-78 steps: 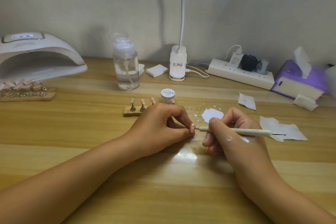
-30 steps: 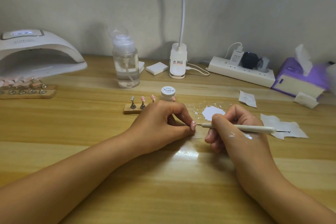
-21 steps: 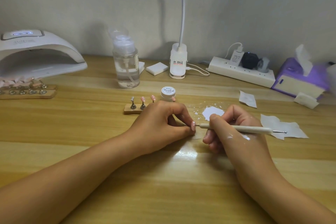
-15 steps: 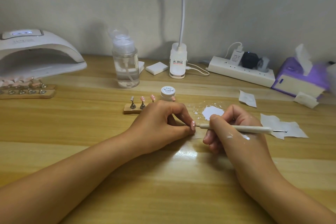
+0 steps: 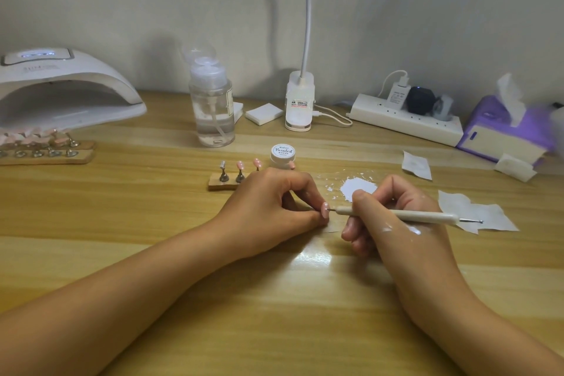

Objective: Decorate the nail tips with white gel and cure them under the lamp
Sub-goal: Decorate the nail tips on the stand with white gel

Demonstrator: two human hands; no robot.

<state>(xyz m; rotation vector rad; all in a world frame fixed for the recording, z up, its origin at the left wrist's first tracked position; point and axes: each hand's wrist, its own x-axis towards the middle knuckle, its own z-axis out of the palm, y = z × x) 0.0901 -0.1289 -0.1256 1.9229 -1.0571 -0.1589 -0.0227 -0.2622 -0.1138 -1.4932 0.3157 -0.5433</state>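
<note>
Two grips | left hand (image 5: 271,210) fingers pinch nail tip (image 5: 325,210) | right hand (image 5: 393,224) fingers clasp dotting tool (image 5: 433,217)

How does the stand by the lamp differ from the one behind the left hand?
The lamp-side stand sits far left at the mouth of the lamp; the middle stand sits mid-table, partly hidden by the left hand. The lamp-side stand carries a crowded row of pink tips; the middle stand shows three holders, the leftmost without a pink tip. Both are wooden strips with metal holders.
</note>
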